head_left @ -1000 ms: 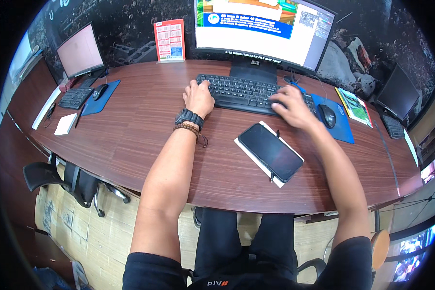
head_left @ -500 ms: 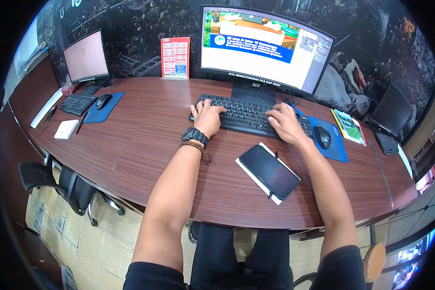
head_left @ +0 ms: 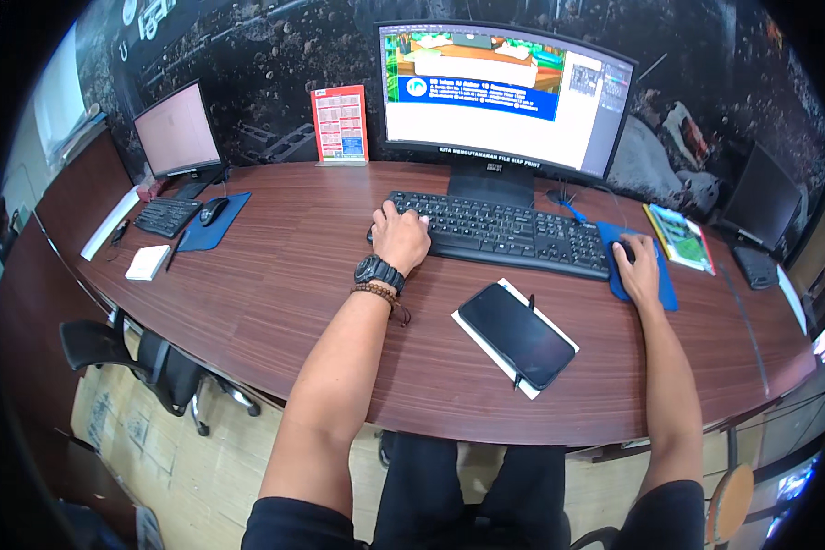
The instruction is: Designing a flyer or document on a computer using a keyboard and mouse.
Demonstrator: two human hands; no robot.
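My left hand (head_left: pixel 401 240) rests on the left end of a black keyboard (head_left: pixel 509 229), its fingers apart and bent over the keys. A black watch (head_left: pixel 379 272) and a beaded bracelet circle that wrist. At the keyboard's other end, my right hand (head_left: pixel 642 270) is closed over a black computer mouse (head_left: pixel 624 251), which it mostly covers. The mouse is on a blue mouse pad (head_left: pixel 666 291). Behind the keyboard stands a wide curved monitor (head_left: pixel 486 124) showing a colourful layout. A dark phone (head_left: pixel 518 335) lies on a white pad with a black pen (head_left: pixel 532 301) beneath it.
A second monitor (head_left: pixel 179 128), keyboard (head_left: pixel 167 217) and mouse (head_left: pixel 213 212) occupy the desk's left side, near a white paper stack (head_left: pixel 148 263). A red calendar (head_left: pixel 341 124) stands at the back. Books (head_left: pixel 680 238) and another monitor (head_left: pixel 763 197) are at right. A black chair (head_left: pixel 101 346) sits at lower left.
My right hand has moved right, from the keyboard onto the mouse. My left hand stays at the keyboard's left end. The whole view has shifted slightly.
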